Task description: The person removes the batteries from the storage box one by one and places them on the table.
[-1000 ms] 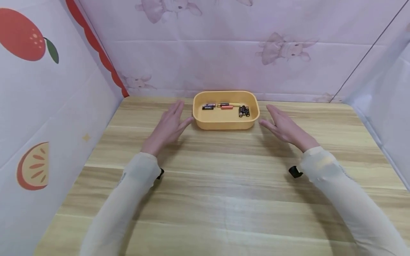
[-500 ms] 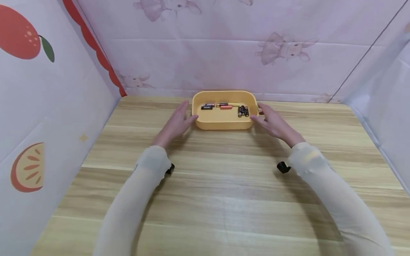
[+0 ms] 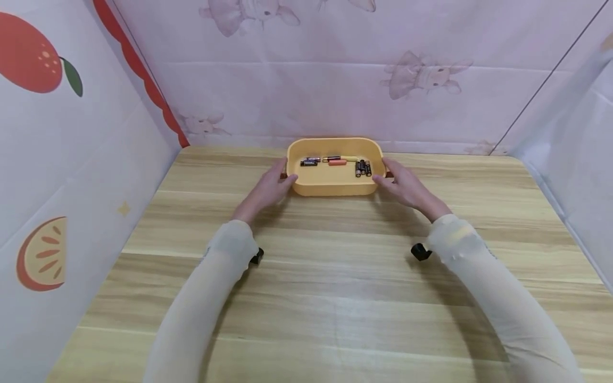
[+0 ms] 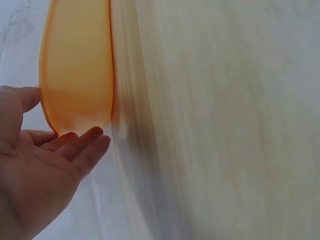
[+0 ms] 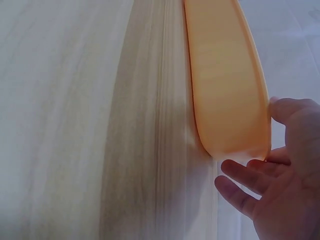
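A yellow plastic tray (image 3: 335, 190) stands at the back of the table, seen from the side in both wrist views. My left hand (image 3: 268, 189) holds its left end, thumb at the rim and fingers against the end wall (image 4: 77, 65). At the opposite end, my right hand (image 3: 407, 186) grips in the same way, its fingers (image 5: 245, 175) spread by the rounded corner. Inside lie several small batteries: dark ones (image 3: 308, 164) at the left, a red one (image 3: 337, 163) near the middle, and black ones (image 3: 363, 168) grouped at the right.
The wood-grain table (image 3: 330, 287) stretches from the tray towards me. Directly behind the tray hangs a pink printed cloth wall (image 3: 311, 101). White cloth also closes off the left side (image 3: 105, 154) and the right side (image 3: 574, 149).
Both hands have moved inward from beside the tray and taken hold of its two ends. The tray and the batteries stay in about the same place.
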The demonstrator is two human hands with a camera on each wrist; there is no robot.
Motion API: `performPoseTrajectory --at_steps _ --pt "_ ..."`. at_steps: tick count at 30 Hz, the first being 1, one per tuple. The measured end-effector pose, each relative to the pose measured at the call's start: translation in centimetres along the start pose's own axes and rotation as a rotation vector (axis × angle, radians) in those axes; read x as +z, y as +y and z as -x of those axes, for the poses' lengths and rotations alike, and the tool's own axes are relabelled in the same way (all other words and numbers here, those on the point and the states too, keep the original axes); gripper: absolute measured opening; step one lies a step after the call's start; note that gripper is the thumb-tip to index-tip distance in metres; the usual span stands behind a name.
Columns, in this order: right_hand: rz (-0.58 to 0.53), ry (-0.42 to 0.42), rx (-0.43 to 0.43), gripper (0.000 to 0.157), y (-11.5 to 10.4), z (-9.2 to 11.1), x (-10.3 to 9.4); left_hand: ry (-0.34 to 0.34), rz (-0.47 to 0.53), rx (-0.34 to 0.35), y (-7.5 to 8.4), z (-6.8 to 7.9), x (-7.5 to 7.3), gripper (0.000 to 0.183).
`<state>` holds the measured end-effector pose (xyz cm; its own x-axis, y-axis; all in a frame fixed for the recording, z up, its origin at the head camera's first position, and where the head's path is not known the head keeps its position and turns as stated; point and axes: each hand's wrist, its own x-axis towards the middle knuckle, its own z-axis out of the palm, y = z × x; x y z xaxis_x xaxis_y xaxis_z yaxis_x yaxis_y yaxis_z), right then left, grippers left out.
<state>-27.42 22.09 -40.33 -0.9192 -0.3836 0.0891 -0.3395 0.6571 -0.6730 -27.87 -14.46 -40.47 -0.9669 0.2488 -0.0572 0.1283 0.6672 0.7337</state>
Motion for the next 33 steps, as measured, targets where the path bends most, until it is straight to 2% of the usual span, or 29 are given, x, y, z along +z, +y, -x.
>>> performPoseTrajectory --at_steps 8,16,20,28,33 --pt "0.009 -0.008 0.021 0.075 0.0 0.2 0.2 -0.015 0.05 -0.039 0.0 0.2 0.3 0.073" --pt "-0.011 -0.004 -0.015 0.072 -0.2 1.2 0.3 -0.041 0.015 -0.022 0.4 1.0 0.1 0.073" --pt "-0.019 -0.015 -0.02 0.069 -0.5 2.3 0.3 -0.06 0.001 0.006 0.6 2.0 -0.1 0.074" --pt "0.039 -0.024 -0.01 0.071 -1.7 5.4 0.6 -0.083 0.003 0.063 0.5 4.8 0.5 0.073" --pt "0.018 -0.027 -0.017 0.071 -2.3 7.6 1.3 -0.105 0.015 0.066 0.3 7.0 0.8 0.074"
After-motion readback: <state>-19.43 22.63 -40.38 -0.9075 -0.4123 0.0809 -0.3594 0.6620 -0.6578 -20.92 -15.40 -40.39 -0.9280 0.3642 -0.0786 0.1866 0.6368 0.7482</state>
